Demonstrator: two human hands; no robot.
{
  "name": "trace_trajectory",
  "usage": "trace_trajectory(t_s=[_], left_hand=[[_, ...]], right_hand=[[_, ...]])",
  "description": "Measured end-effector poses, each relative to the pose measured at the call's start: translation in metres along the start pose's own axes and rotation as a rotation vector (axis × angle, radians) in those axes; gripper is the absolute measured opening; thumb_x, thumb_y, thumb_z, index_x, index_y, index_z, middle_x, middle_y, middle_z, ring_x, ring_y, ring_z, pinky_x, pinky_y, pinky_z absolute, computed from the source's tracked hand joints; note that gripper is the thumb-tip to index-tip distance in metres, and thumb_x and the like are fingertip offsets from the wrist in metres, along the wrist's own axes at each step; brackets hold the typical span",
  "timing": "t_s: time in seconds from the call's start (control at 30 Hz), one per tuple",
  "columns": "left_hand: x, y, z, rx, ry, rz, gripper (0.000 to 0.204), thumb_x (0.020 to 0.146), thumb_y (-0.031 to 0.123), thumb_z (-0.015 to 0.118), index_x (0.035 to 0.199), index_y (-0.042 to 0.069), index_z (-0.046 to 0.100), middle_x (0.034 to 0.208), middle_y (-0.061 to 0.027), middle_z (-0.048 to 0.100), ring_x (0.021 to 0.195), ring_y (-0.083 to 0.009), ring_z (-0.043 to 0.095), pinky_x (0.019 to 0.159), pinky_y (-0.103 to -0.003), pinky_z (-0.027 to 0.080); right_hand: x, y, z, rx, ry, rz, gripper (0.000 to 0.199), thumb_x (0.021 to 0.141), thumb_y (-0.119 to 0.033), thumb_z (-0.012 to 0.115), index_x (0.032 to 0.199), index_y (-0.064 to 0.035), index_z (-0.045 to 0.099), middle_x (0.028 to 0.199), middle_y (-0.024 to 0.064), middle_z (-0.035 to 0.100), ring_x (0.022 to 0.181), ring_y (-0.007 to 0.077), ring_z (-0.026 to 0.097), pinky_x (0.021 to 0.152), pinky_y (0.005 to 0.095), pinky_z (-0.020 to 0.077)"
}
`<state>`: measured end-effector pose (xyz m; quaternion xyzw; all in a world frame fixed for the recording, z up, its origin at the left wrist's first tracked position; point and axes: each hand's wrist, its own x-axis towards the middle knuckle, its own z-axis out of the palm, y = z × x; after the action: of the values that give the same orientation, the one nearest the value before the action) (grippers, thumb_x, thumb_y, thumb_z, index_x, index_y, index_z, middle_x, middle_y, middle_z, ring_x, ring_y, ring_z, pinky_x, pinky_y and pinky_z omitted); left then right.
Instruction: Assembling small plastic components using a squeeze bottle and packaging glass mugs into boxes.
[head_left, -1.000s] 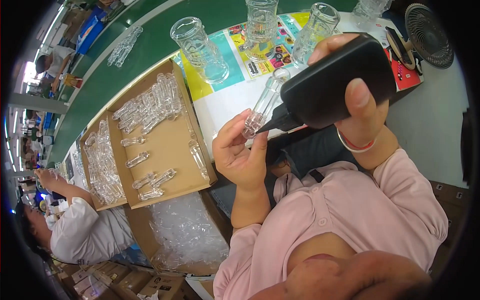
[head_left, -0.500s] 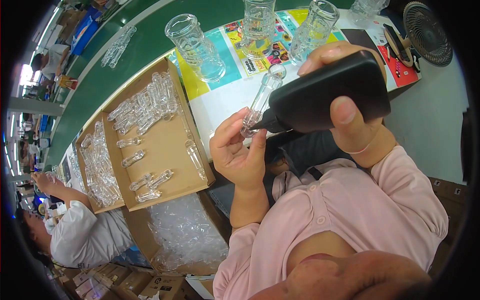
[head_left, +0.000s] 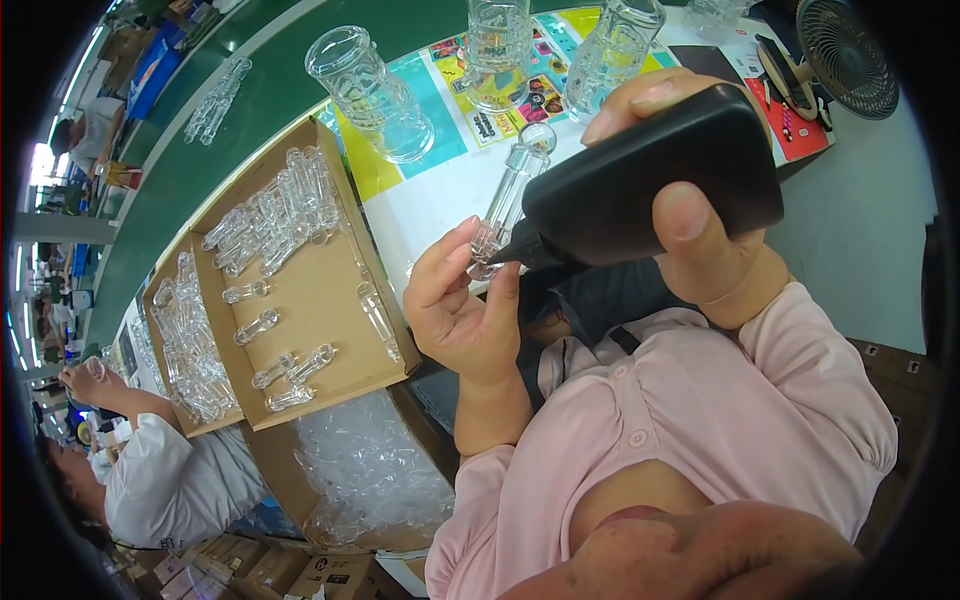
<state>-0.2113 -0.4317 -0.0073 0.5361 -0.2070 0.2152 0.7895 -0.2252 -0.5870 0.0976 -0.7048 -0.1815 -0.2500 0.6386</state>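
My left hand (head_left: 464, 305) pinches the lower end of a clear, slim tube-like piece (head_left: 508, 190) with a rounded knob at its top. In my right hand (head_left: 705, 225) is a black squeeze bottle (head_left: 655, 180), tipped on its side with the thumb on the near face and fingers over the far face. The bottle's narrow nozzle (head_left: 518, 248) meets the clear piece close to my left fingertips. Whether any liquid comes out I cannot tell.
At left, a cardboard tray (head_left: 330, 335) holds several similar clear pieces. Clear mugs (head_left: 370, 95) stand behind my hands on a printed sheet. Below the tray is a box of clear plastic (head_left: 370, 465). A black fan (head_left: 848, 58) sits far right; a co-worker (head_left: 180, 470) is at left.
The clear piece, my left hand and the nozzle sit slightly further left in view. The tray and mugs have shifted left too. Both grips stay the same.
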Motion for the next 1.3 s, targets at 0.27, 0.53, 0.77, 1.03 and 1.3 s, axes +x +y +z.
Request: trace_trajectory(t_s=[0.27, 0.53, 0.77, 1.03, 1.3], left_hand=[[0.001, 0.002, -0.002, 0.133, 0.004, 0.050, 0.043, 0.066, -0.011, 0.069, 0.103, 0.001, 0.051, 0.107, -0.0203, 0.055, 0.099, -0.0260, 0.057, 0.082, -0.032, 0.049], [0.006, 0.004, 0.001, 0.267, 0.035, 0.123, 0.038, 0.062, -0.009, 0.072, 0.097, 0.002, 0.058, 0.099, -0.0157, 0.060, 0.091, -0.0245, 0.059, 0.079, -0.031, 0.049], [0.004, 0.007, -0.001, 0.306, 0.028, 0.111, 0.041, 0.064, -0.007, 0.072, 0.102, 0.001, 0.059, 0.098, -0.0153, 0.060, 0.089, -0.0241, 0.059, 0.079, -0.031, 0.048], [0.001, 0.022, 0.001, -0.172, 0.080, -0.327, 0.043, 0.072, 0.001, 0.070, 0.111, -0.004, 0.052, 0.097, -0.0172, 0.060, 0.087, -0.0238, 0.061, 0.079, -0.033, 0.050], [0.004, 0.025, -0.006, -0.363, 0.049, -0.419, 0.048, 0.070, 0.009, 0.075, 0.108, -0.003, 0.047, 0.092, -0.0197, 0.062, 0.081, -0.0223, 0.064, 0.076, -0.032, 0.053]], right_hand=[[0.000, -0.002, -0.006, -0.142, -0.044, -0.045, 0.050, 0.082, -0.041, 0.059, 0.113, -0.0058, 0.043, 0.096, 0.0131, 0.052, 0.087, 0.0189, 0.053, 0.073, 0.0312, 0.0467], [0.007, -0.008, -0.013, -0.253, -0.193, -0.435, 0.054, 0.079, -0.034, 0.065, 0.113, 0.0002, 0.042, 0.090, 0.0181, 0.055, 0.074, 0.0184, 0.054, 0.066, 0.0261, 0.0460], [-0.008, -0.024, -0.004, -0.241, -0.286, -0.317, 0.046, 0.082, -0.023, 0.063, 0.115, -0.0032, 0.038, 0.099, 0.0187, 0.050, 0.070, 0.0202, 0.056, 0.058, 0.0269, 0.0523], [-0.003, -0.010, -0.003, -0.023, -0.284, -0.482, 0.043, 0.081, -0.018, 0.064, 0.113, -0.0032, 0.039, 0.099, 0.0199, 0.048, 0.058, 0.0185, 0.051, 0.047, 0.0267, 0.0475], [-0.008, -0.006, 0.004, 0.142, -0.267, -0.578, 0.040, 0.080, -0.013, 0.066, 0.110, -0.0029, 0.041, 0.097, 0.0194, 0.049, 0.047, 0.0151, 0.044, 0.039, 0.0251, 0.0413]])
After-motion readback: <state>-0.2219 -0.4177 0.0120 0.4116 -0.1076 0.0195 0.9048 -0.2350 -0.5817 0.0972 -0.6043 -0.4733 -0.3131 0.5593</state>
